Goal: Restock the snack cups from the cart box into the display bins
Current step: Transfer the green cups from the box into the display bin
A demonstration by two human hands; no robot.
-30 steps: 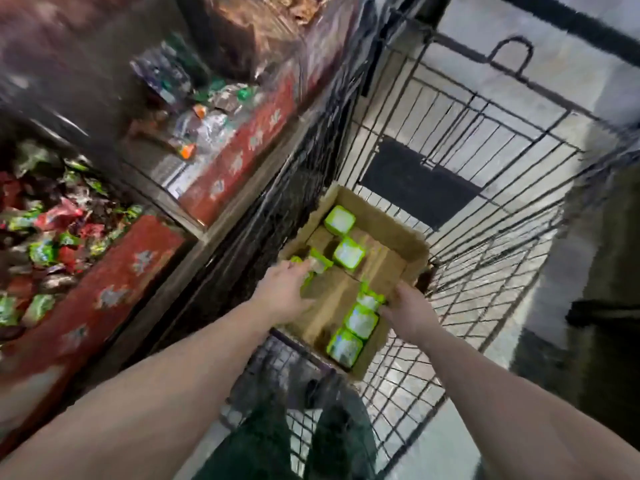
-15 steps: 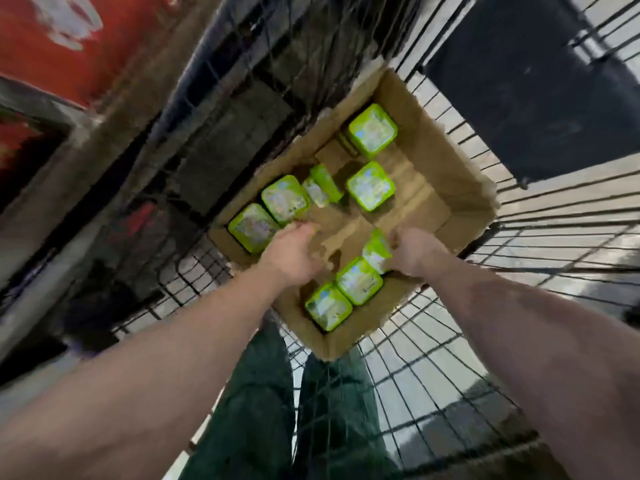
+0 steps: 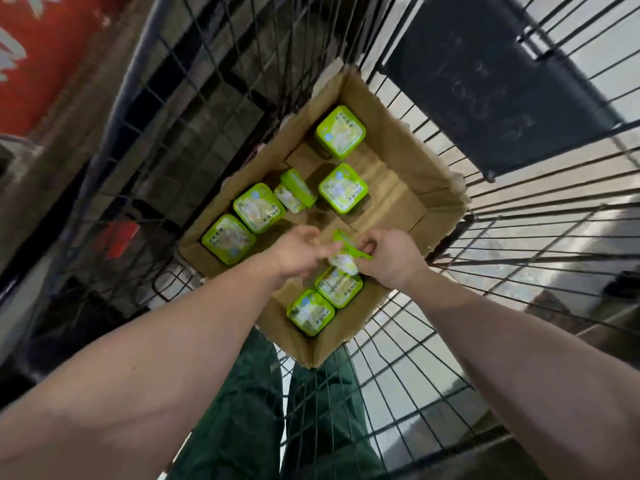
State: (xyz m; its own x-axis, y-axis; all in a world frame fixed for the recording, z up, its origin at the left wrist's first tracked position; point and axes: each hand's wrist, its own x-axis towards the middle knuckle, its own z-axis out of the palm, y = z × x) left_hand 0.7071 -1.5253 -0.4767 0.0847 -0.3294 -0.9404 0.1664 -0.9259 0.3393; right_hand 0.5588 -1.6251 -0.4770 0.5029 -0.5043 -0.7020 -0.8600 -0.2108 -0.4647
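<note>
Head view | step: picking cups from box | right hand fingers curled round tilted cup above box centre | left hand relaxed, touching cup | next: lift clear, carry to bins

Over the cardboard box in the wire cart, the right hand is pinching a tilted green snack cup; the left hand is touching it, its fingers blurred.
</note>
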